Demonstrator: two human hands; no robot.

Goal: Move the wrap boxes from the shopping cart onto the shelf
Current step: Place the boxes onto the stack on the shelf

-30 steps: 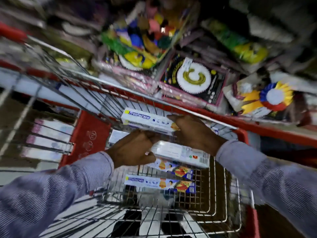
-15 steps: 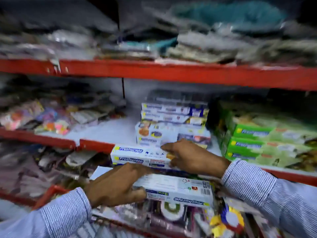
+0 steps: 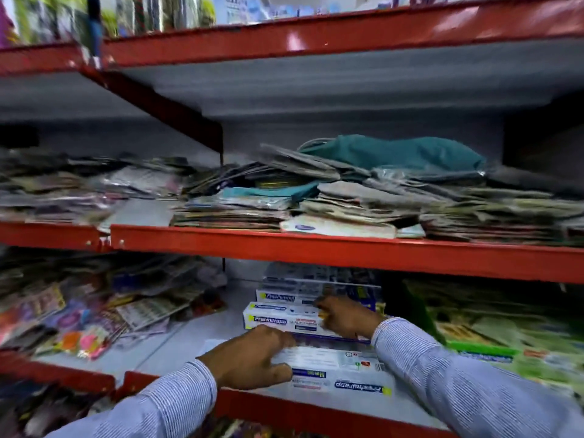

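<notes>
My left hand (image 3: 252, 357) grips a white wrap box (image 3: 338, 371) lying flat at the front of the red-edged shelf (image 3: 196, 343). My right hand (image 3: 346, 316) holds a second white-and-blue wrap box (image 3: 278, 319) against a stack of similar wrap boxes (image 3: 316, 286) further back on the same shelf. Whether the held boxes rest fully on the shelf board is hard to tell through the blur. The shopping cart is out of view.
Green boxes (image 3: 493, 349) fill the shelf to the right of the stack. Colourful packets (image 3: 79, 314) lie to the left. The shelf above holds piles of flat packets (image 3: 347, 200) and a teal bag (image 3: 395, 153). A red shelf edge (image 3: 316, 251) overhangs the boxes.
Both hands lifted the two wrap boxes out of the cart and carried them up and forward onto the shelf, by the stack. The view rose from the cart to the shelves.
</notes>
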